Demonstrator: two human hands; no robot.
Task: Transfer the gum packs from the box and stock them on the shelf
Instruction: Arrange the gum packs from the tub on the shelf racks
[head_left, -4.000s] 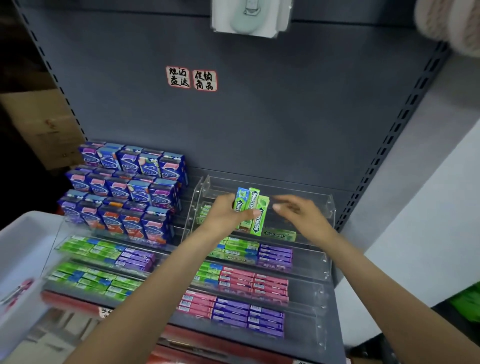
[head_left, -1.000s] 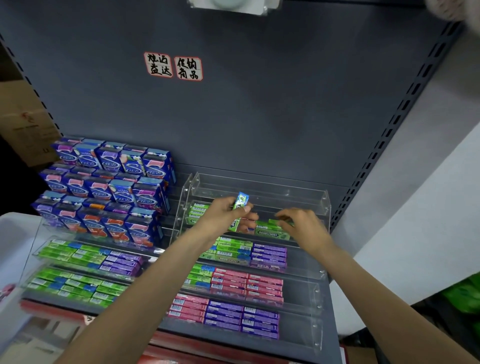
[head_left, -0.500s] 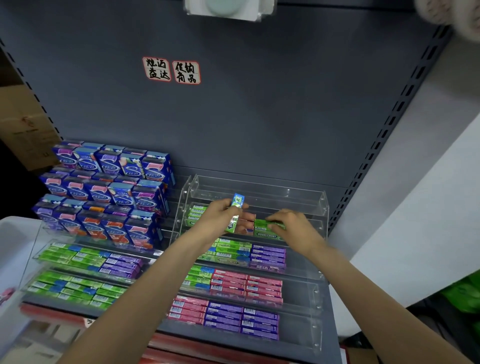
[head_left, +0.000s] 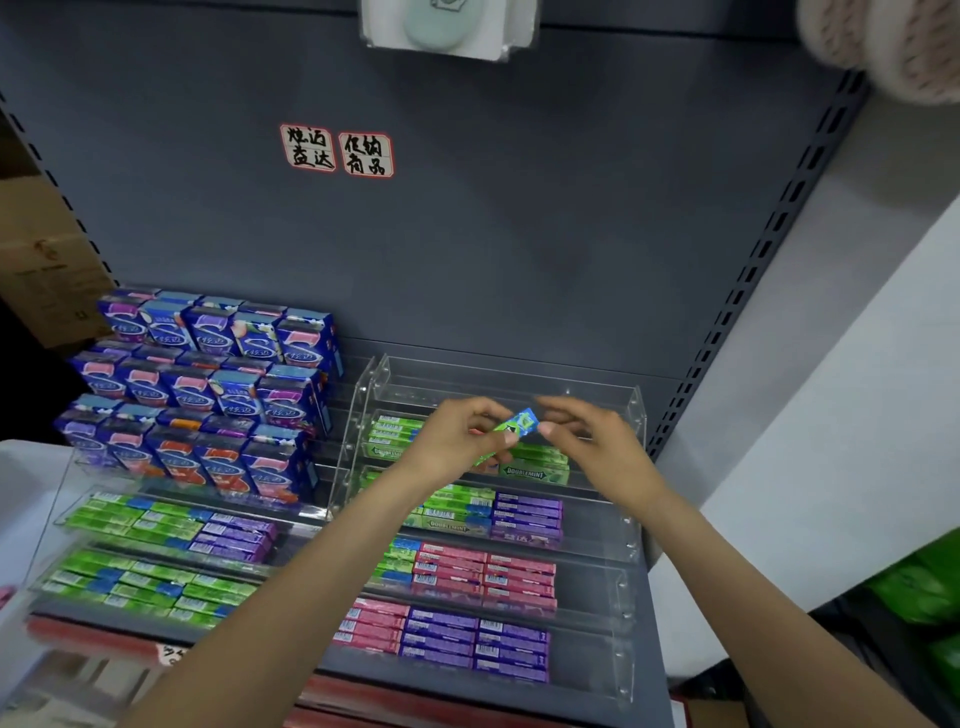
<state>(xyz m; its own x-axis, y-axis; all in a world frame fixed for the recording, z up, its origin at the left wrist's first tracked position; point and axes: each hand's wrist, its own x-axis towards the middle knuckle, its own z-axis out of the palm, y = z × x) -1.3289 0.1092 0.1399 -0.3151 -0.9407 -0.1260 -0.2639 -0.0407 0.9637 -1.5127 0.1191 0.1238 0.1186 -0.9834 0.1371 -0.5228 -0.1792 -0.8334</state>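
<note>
Head cam: left hand (head_left: 457, 441) pinches gum pack (head_left: 511, 428) w/ right hand (head_left: 592, 441) loosely curled, touching its end; we advise laying it flat in clear tier (head_left: 613, 410) just below hands.

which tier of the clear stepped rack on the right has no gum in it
The top tier, behind both hands: bare acrylic. Every tier below it holds packs, green Doublemint packs just beneath, then purple and pink lower down.

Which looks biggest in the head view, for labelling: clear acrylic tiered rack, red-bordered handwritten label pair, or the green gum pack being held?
1. Clear acrylic tiered rack
2. Red-bordered handwritten label pair
3. Green gum pack, partly hidden by the left hand
</note>
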